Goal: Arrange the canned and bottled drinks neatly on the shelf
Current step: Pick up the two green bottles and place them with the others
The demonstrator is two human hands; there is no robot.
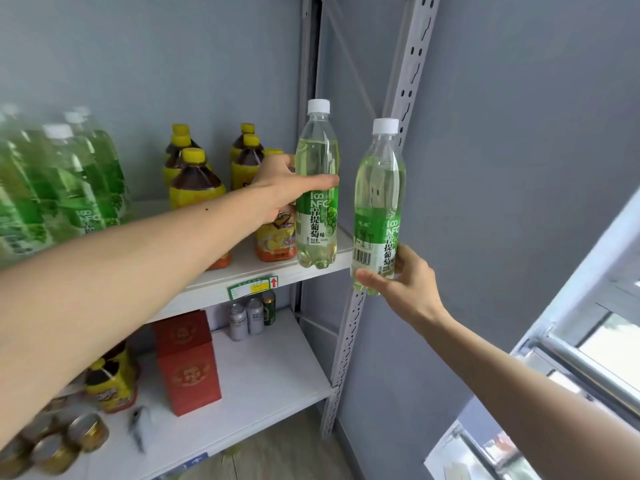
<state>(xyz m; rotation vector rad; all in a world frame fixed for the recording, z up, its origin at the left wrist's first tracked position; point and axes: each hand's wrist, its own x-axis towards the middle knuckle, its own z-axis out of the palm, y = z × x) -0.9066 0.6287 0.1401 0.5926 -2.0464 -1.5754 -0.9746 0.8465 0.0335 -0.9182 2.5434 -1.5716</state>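
Head view: our left hand [289, 183] wraps one green grape bottle [317, 188] at the upper shelf [277, 271] edge; our right hand [403, 282] fingers clasp another bottle [377, 209] beside it.

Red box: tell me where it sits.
In the head view, the red box stands on the lower shelf, left of centre, between the yellow-labelled bottle and the silver cans.

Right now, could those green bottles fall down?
Maybe. The left hand holds one green bottle at the upper shelf's front corner, so it could tip off. The right hand grips the other bottle low, out past the shelf post; it could slip or bump.
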